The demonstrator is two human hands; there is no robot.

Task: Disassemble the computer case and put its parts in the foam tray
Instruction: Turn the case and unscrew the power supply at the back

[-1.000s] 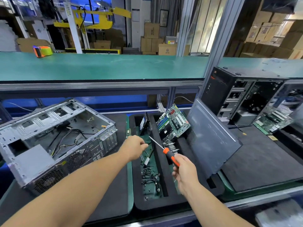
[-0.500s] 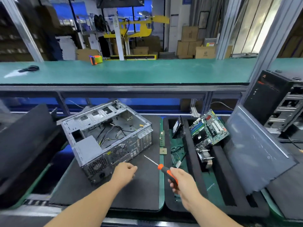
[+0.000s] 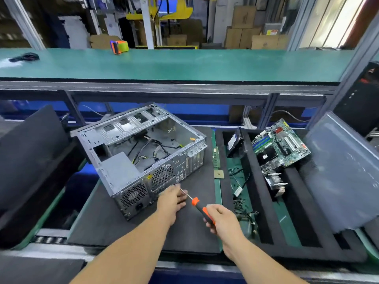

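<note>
While the stripped computer case (image 3: pixel 141 154) lies open side up on the dark mat (image 3: pixel 190 226), with its rear panel facing the operator, treat as only partly disassembled: power supply box (image 3: pixel 120 171) and loose cables (image 3: pixel 151 149) remain inside. Foam tray (image 3: pixel 260 203) just right of the mat; already loaded with motherboard (image 3: pixel 281 144), heatsink (image 3: pixel 276 184) and a small black drive (image 3: pixel 234 142) standing on edge. Grey side panel (image 3: pixel 344 173) leaning at the tray's far right.

Left hand (image 3: pixel 171 198): at the rear panel's lower edge, fingers bent near the screwdriver tip; whether pinching a screw cannot be told. Right hand (image 3: pixel 222 219): fingers wrapped round the orange-and-black handle of the screwdriver (image 3: pixel 196 202), shaft angled toward the rear panel.

Likely faults from here:
- Tip slipping off the screw head, caused by the slanted approach; left fingers in the path.
- Freed screw rolling off the mat.
- Cables snagging if the supply is lifted while connected.
</note>
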